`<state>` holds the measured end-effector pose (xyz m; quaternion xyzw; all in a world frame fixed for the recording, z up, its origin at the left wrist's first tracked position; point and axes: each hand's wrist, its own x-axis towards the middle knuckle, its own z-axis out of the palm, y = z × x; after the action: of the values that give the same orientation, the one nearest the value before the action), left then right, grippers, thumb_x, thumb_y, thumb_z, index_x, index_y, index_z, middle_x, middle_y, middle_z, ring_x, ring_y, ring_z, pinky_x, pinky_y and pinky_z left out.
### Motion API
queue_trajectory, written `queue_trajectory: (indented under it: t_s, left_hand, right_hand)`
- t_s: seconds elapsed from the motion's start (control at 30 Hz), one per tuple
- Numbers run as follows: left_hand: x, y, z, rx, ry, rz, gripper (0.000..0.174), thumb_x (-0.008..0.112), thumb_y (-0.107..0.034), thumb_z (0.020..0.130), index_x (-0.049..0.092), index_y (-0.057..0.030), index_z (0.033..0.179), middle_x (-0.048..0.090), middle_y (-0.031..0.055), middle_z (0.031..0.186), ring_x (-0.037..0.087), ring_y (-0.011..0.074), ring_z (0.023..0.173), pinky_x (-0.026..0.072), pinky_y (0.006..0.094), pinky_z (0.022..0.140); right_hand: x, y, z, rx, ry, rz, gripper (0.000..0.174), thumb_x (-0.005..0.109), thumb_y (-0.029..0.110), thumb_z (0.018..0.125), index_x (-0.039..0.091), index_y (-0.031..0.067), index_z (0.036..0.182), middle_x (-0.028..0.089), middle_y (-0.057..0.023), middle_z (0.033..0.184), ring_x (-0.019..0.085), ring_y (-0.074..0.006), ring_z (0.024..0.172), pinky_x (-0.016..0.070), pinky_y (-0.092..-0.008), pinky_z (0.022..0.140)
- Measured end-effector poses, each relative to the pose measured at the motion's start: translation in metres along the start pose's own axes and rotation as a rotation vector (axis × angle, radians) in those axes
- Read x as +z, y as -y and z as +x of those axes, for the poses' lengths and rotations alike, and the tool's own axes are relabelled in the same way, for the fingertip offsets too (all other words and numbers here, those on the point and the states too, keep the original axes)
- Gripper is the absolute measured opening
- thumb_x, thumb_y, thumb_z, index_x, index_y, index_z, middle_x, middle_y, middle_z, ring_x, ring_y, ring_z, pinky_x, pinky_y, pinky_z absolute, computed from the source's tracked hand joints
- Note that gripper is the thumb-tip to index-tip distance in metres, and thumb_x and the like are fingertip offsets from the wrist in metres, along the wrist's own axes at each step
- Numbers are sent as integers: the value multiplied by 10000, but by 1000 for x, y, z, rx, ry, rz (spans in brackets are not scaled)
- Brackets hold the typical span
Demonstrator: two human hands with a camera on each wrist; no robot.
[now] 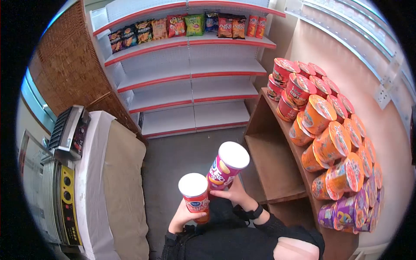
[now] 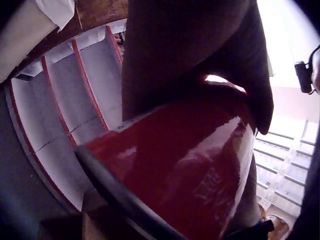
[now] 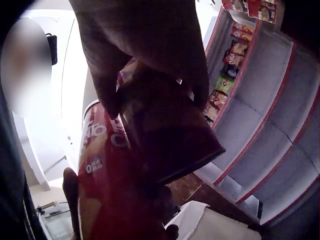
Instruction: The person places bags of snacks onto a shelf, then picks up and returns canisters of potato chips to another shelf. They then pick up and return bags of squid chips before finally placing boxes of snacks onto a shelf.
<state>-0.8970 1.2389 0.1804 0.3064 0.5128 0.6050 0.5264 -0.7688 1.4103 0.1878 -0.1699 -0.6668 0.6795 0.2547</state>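
Observation:
In the head view, a red chip canister with a white lid stands upright in my left hand, whose fingers and thumb curl round its lower part. My right hand grips a purple chip canister, also white-lidded, a little farther forward and to the right. The two canisters are side by side and overlap slightly. From the left wrist, the red canister fills the middle under the dark hand. The right wrist view shows the purple canister in shadow, beside the red one.
Ahead is a white shelf unit with red edges; bagged snacks line an upper shelf. Stacked cup noodles top a brown wooden shelf on the right. A cloth-covered counter and a metal appliance stand left.

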Motion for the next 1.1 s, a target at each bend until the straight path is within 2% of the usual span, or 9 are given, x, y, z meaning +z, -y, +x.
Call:
queue_trajectory:
  t_s: [0.1, 0.43, 0.53, 0.63, 0.8, 0.87, 0.93, 1.0, 1.1]
  left_hand:
    - [-11, -16, 52, 43, 25, 18, 801, 823, -152, 574, 399, -38, 1245, 541, 110, 1156, 530, 223, 1073, 435, 377, 914]
    - [-21, -81, 246, 87, 159, 196, 830, 827, -169, 585, 357, -33, 1256, 529, 101, 1146, 522, 207, 1063, 428, 365, 908]
    - [-15, -86, 276, 24, 166, 116, 794, 831, -134, 560, 424, -19, 1232, 549, 93, 1148, 526, 197, 1065, 422, 350, 919]
    - [-20, -83, 305, -25, 263, 131, 834, 820, -167, 614, 342, -31, 1284, 524, 113, 1177, 519, 218, 1085, 427, 375, 922]
    - [-31, -85, 363, -126, 358, 124, 850, 823, -183, 618, 330, -46, 1297, 513, 94, 1187, 504, 192, 1091, 414, 358, 927]
    - [-32, -98, 390, -153, 446, 119, 821, 822, -168, 597, 375, -25, 1271, 519, 96, 1197, 499, 200, 1109, 398, 356, 948]
    - [-37, -107, 419, -121, 509, 109, 833, 827, -178, 596, 364, -24, 1270, 525, 100, 1184, 506, 196, 1092, 404, 353, 942]
    - [-48, -110, 448, -97, 529, 170, 854, 838, -176, 579, 361, -24, 1271, 525, 97, 1181, 505, 194, 1092, 406, 352, 940]
    - [-69, -126, 483, -61, 578, 164, 875, 844, -169, 566, 356, -30, 1280, 514, 87, 1175, 494, 184, 1090, 410, 345, 935]
  right_hand:
    - [-21, -5, 45, -15, 6, -8, 917, 823, 175, 621, 228, 39, 1306, 438, -134, 1251, 452, -240, 1163, 378, -385, 967]
    - [-126, -1, 185, -183, -166, 52, 876, 822, 140, 618, 268, 28, 1288, 459, -126, 1232, 488, -233, 1125, 387, -371, 960]
    - [-141, 0, 200, -155, -253, 21, 873, 821, 135, 620, 270, 26, 1289, 458, -125, 1232, 481, -230, 1132, 382, -368, 962]
    - [-151, -9, 210, -139, -324, 24, 882, 824, 127, 613, 267, 20, 1288, 456, -127, 1227, 471, -232, 1137, 373, -373, 967]
    - [-167, -30, 234, -142, -504, 61, 827, 811, 89, 610, 300, 23, 1256, 481, -118, 1189, 498, -222, 1101, 392, -367, 950]
    - [-172, -14, 246, -110, -552, 31, 784, 800, 70, 614, 323, 22, 1234, 506, -111, 1153, 523, -212, 1063, 415, -359, 924]
    - [-179, -5, 266, -167, -594, -3, 633, 773, 27, 624, 426, 10, 1154, 557, -100, 1072, 567, -200, 988, 449, -342, 873]
    - [-180, 1, 291, -239, -687, 40, 586, 763, 13, 625, 456, 8, 1123, 567, -97, 1054, 576, -198, 970, 456, -336, 863]
    - [-180, 9, 332, -309, -743, 45, 632, 764, 6, 613, 440, 1, 1155, 550, -109, 1099, 564, -209, 997, 451, -335, 876]
